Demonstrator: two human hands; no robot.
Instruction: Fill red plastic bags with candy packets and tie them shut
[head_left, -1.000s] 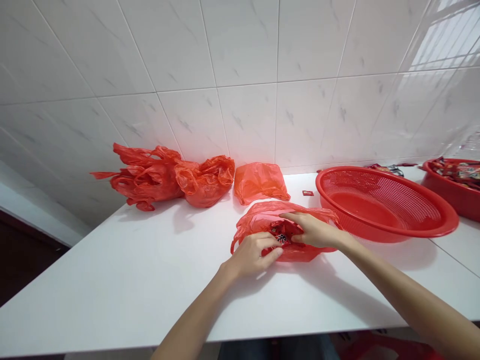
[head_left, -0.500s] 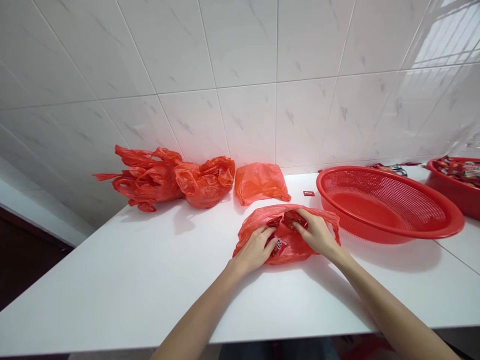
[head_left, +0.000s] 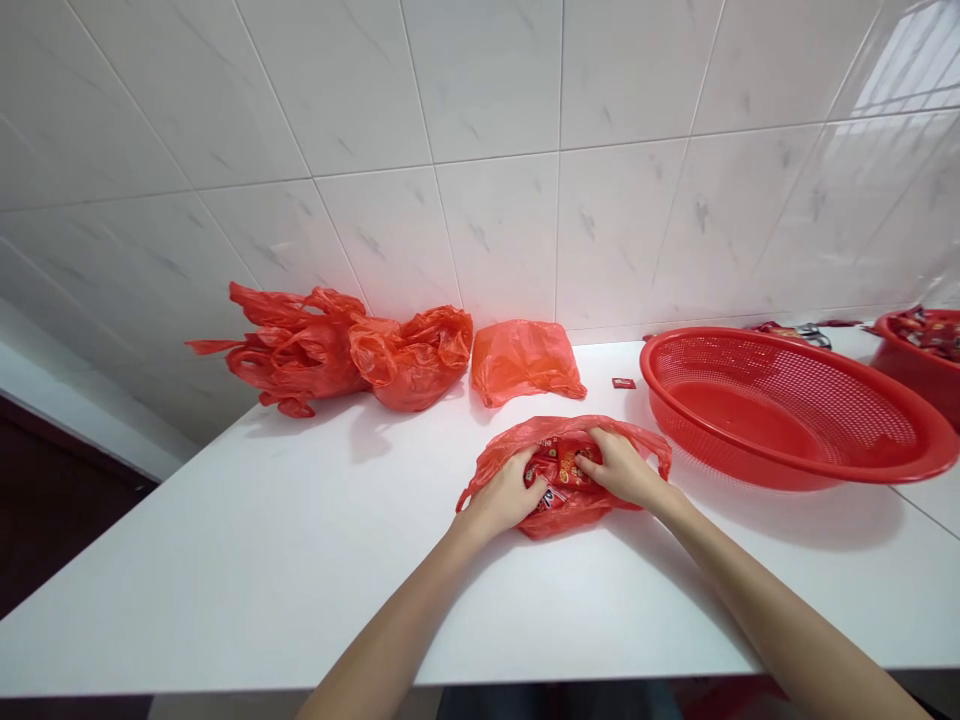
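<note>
An opened red plastic bag lies on the white table, its mouth facing up. Several small red snack packets with white and yellow print are gathered inside it. My left hand reaches in from the left side, fingers curled against the packets and fingertips partly hidden. From the right, my right hand grips a red packet with yellow lettering, thumb on top. The two hands press the packets from opposite sides within the bag.
Two filled red bags stand at the back left. Beside them a flat red bag lies against the tiled wall. One loose packet is near an oval red basket; another red container holds packets at far right.
Both hands have settled around the packets in the bag, the right hand's packet now lying flatter among the others. The view has shifted slightly.
</note>
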